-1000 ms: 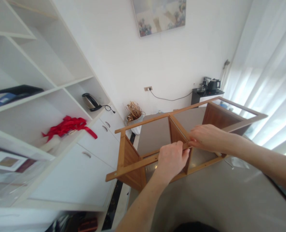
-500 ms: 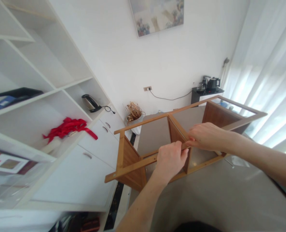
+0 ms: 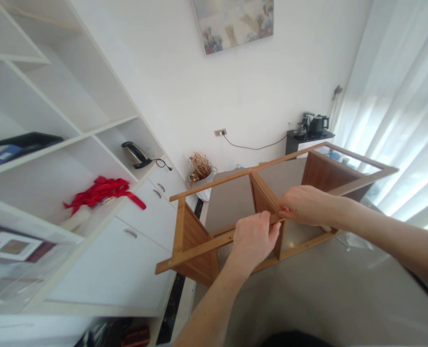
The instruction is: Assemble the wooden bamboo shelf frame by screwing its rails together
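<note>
A gray table (image 3: 336, 289) is carrying the wooden shelf frame (image 3: 259, 200), which is lying lengthwise across it, its left end reaching toward the table's left edge. The frame is looking stiff and fairly light for its length, though awkward to turn; its smooth wood is probably offering decent grip, while any loose joint would likely be twisting under uneven force. The broad end panels, left panel (image 3: 195, 241) and right panel (image 3: 322, 176), are standing between the long rails and seem to be bracing them, so holding near a panel should be steadier than holding a projecting tip. On the near rail (image 3: 202, 250), the left hand (image 3: 252, 238) is clamping firmly around the wood, and just beside it the right hand (image 3: 300, 205) is clasping the rail by the middle panel, its fingertips partly hidden. A small hole (image 3: 230, 238) is showing beside the left hand.
</note>
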`<state>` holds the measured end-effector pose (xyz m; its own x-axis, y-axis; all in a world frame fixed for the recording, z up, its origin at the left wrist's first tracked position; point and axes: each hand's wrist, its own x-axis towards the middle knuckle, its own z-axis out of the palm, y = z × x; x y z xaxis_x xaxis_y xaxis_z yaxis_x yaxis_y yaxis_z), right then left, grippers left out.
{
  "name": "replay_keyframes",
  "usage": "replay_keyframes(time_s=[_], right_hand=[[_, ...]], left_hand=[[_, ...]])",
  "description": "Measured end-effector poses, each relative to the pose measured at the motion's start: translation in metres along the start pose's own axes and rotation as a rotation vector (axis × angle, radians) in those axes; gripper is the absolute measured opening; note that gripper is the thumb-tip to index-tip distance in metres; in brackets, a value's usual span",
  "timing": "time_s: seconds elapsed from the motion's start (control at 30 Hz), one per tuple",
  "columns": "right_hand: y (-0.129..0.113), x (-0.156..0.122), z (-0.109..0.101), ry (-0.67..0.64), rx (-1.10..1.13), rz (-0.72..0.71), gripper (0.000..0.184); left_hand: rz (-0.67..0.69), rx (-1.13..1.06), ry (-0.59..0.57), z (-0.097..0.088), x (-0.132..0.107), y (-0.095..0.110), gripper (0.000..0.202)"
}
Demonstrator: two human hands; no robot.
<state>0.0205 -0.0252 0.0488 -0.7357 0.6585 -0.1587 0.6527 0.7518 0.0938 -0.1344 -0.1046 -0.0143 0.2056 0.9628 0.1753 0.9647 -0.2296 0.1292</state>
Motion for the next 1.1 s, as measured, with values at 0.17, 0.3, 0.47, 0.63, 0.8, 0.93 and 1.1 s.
replay_keyframes(time_s=[0.17, 0.3, 0.47, 0.63, 0.8, 0.93, 1.1], right_hand=[[0.0023, 0.0018, 0.0026, -0.008, 0.024, -0.061, 0.021], [0.0012, -0.0013, -0.0008, 0.008, 0.07, -0.1, 0.02], [-0.0018, -0.0005, -0.0018, -0.001, -0.001, 0.002, 0.033], [-0.0027, 0.0022, -0.0013, -0.008, -0.012, -0.051, 0.023], [-0.0039, 0.0016, -0.0048, -0.015, 0.027, -0.118, 0.018], [-0.0011, 0.0021, -0.0023, -0.003, 0.038, -0.133, 0.02], [-0.001, 0.0003, -0.0044, 0.015, 0.038, -0.092, 0.016]], left_hand=[[-0.004, -0.005, -0.002, 0.0001, -0.0002, -0.0006, 0.026], [-0.002, -0.007, 0.011, 0.0001, -0.0002, -0.0003, 0.025], [-0.002, -0.005, 0.013, 0.0004, -0.0003, 0.0004, 0.027], [-0.002, -0.007, 0.006, 0.0012, -0.0005, 0.0002, 0.027], [0.002, 0.01, 0.004, -0.0002, -0.001, -0.0005, 0.026], [0.0, 0.006, -0.004, -0.0008, -0.0008, -0.0007, 0.026], [0.008, 0.005, 0.008, 0.0008, 0.0004, -0.0009, 0.025]])
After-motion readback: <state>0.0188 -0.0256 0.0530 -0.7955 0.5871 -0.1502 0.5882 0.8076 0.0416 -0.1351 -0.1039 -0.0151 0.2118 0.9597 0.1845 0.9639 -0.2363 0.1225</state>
